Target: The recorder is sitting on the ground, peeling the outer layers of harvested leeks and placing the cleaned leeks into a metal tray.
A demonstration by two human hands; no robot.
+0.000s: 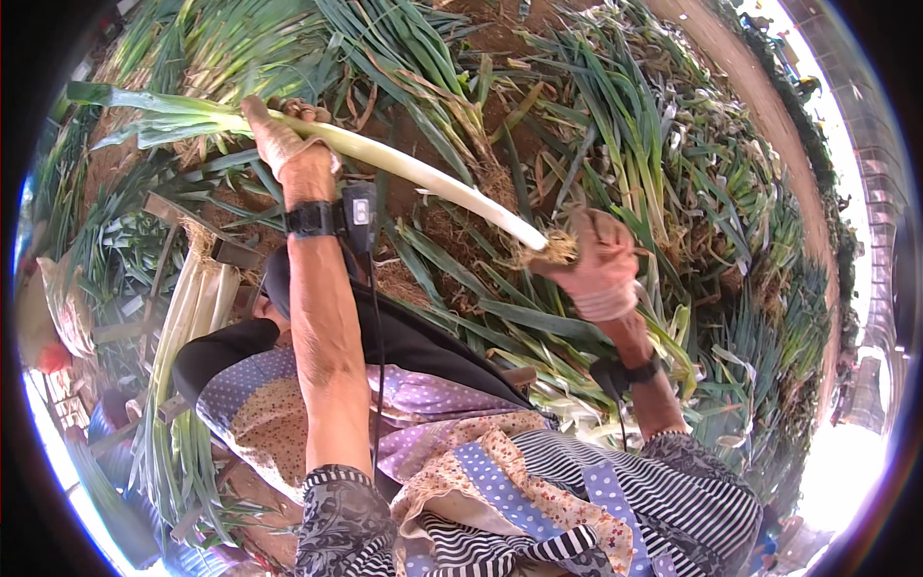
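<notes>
A long leek (413, 171) slants across in front of me, its green leaves to the left and its white shank running down to the right. My left hand (281, 135), in a worn glove, is closed around it where the leaves begin. At the other end, my gloved right hand (604, 267) has its thumb and fingers around the stringy roots (556, 250). That hand is slightly blurred. Below the leek, trimmed leaves and more leeks (630, 173) lie on the soil.
A bundle of leeks (192, 308) rests on a low wooden frame (178, 210) at my left. Heaps of leeks (221, 48) lie at the far left. Leaf scraps (740, 192) cover the right, beside a bare dirt strip (760, 106). A dark cable (378, 365) hangs from my left wrist.
</notes>
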